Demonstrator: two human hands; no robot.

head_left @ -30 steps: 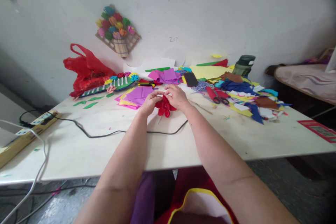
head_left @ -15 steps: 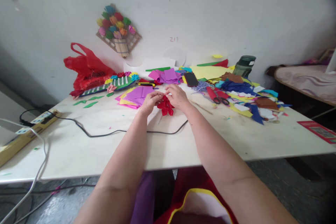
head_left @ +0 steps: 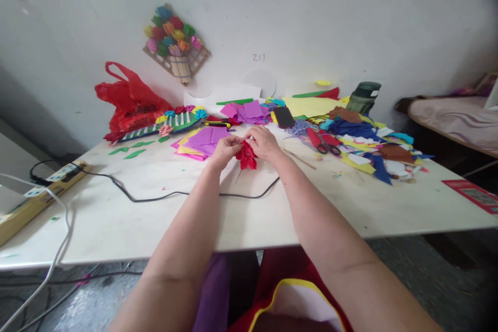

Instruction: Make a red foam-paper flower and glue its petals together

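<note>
Over the middle of the table, a red paper flower [head_left: 247, 156] with pointed petals is pinched between both hands. My left hand [head_left: 226, 150] closes its fingertips on the flower's left upper edge. From the other side my right hand [head_left: 263, 142] grips the petals at the top, its fingers curled together. Part of the flower is hidden behind the fingers. Just left of the hands lies a stack of purple, yellow and pink paper sheets [head_left: 206, 140]. A thin wooden stick [head_left: 299, 158] rests right of my right hand.
Red-handled scissors [head_left: 324, 144], a phone [head_left: 284, 118] and a heap of coloured scraps [head_left: 383, 153] lie to the right, with a dark green bottle [head_left: 364, 97] behind. A black cable [head_left: 155, 199] crosses the table. Left are a red bag [head_left: 130, 96] and a power strip [head_left: 50, 187].
The red flower has turned slightly between my fingers, and its petals look narrower and more gathered. My left hand has shifted a little to the right.
</note>
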